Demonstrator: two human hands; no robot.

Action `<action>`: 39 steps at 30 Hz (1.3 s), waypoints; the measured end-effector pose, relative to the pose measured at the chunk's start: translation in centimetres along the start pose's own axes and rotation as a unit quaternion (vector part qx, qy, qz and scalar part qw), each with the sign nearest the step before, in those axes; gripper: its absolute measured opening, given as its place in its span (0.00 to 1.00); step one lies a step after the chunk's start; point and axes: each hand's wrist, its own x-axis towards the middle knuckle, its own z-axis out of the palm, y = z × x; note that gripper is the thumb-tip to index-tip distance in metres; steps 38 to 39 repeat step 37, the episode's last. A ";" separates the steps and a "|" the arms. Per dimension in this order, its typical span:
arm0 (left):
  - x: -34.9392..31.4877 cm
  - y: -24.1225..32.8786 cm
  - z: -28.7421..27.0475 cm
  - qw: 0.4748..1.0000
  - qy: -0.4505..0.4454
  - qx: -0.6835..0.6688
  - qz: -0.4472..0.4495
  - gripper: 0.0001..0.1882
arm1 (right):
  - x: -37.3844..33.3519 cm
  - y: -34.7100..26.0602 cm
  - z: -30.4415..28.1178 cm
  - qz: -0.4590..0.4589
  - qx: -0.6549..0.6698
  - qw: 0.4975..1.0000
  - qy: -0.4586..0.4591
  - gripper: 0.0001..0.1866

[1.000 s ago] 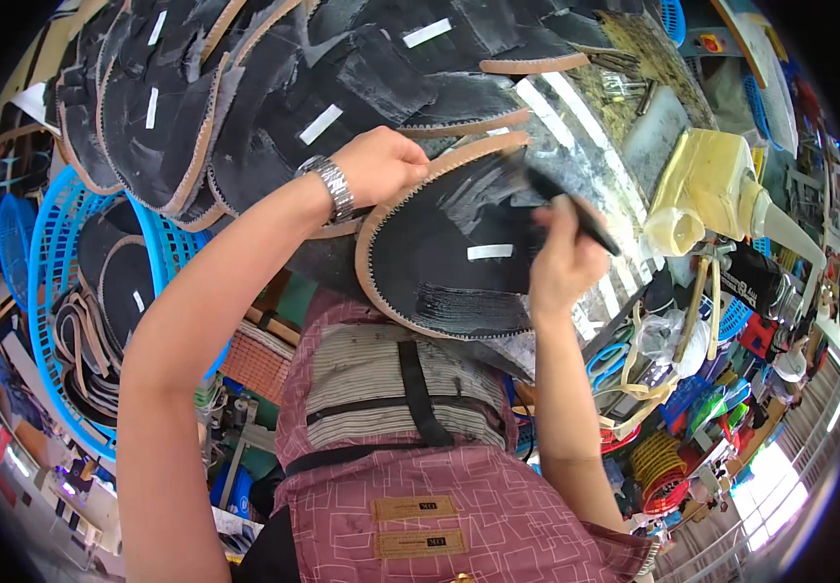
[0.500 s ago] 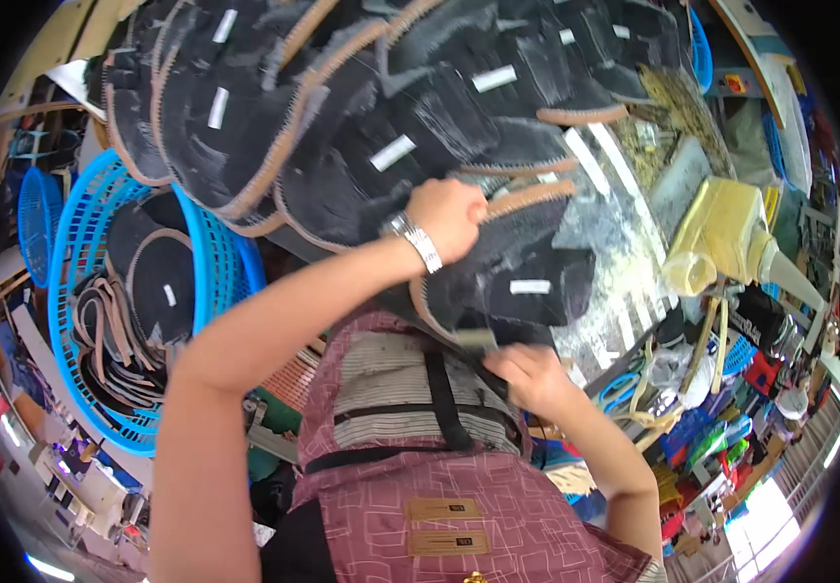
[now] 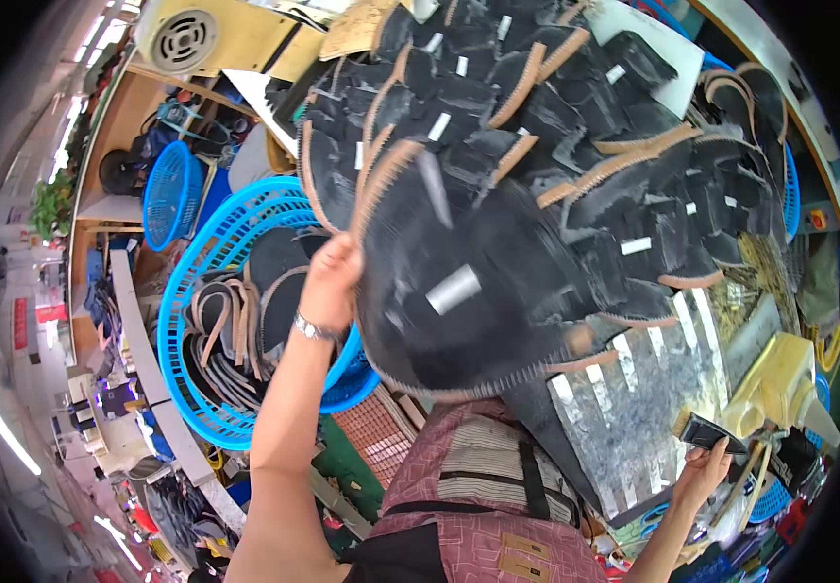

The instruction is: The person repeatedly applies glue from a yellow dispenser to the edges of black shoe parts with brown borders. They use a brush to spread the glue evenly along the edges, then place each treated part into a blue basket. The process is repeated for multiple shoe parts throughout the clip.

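My left hand (image 3: 329,282), with a band on its wrist, pinches the left edge of a black shoe-upper piece (image 3: 405,291). This piece has a tan zigzag-stitched rim and a white label, and it is raised in front of the heap. My right hand (image 3: 702,476) grips a flat brush (image 3: 709,433) with a black handle and pale bristles, at the right side of the smeared worktable (image 3: 614,428). More black shoe-upper pieces (image 3: 634,214), marked with whitish smears, overlap across the back of the table. The held piece hides part of them.
On my left stands a blue plastic basket (image 3: 175,340) with several black pieces in it. A smaller blue basket (image 3: 172,194) is behind it. The yellowish container with a spout (image 3: 779,379) sits at the table's right edge, beside the brush. A white board (image 3: 648,58) lies at the back.
My left hand has moved left and raised a black piece. My right hand has swung out to the right with the brush, away from my body. The view has shifted too.
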 end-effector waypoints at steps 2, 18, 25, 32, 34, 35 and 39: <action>1.9 1.5 -2.1 0.998 0.000 -0.058 0.035 0.08 | 0.5 0.7 0.9 0.015 -0.004 1.000 -0.009 0.09; 32.2 11.0 6.6 0.969 -0.108 -0.018 0.223 0.11 | 2.0 0.2 2.5 -0.017 -0.069 0.997 0.004 0.09; 36.7 10.2 -6.3 0.929 0.232 0.235 0.167 0.18 | 1.1 1.8 1.7 0.007 -0.097 0.994 0.044 0.10; 6.7 -3.6 -24.5 0.586 0.349 0.721 -0.121 0.32 | 2.3 1.4 1.5 0.019 -0.059 0.995 0.075 0.11; 2.3 -6.8 -24.6 0.566 0.496 0.613 -0.241 0.40 | 2.4 1.0 2.1 0.012 -0.061 0.996 0.064 0.11; 1.3 -8.5 -24.1 0.564 0.555 0.532 -0.302 0.44 | 2.3 0.9 1.6 0.009 -0.064 0.996 0.056 0.11; -1.6 -11.7 -22.3 0.514 0.628 0.429 -0.398 0.52 | 3.1 1.3 0.8 0.012 -0.077 0.997 0.022 0.12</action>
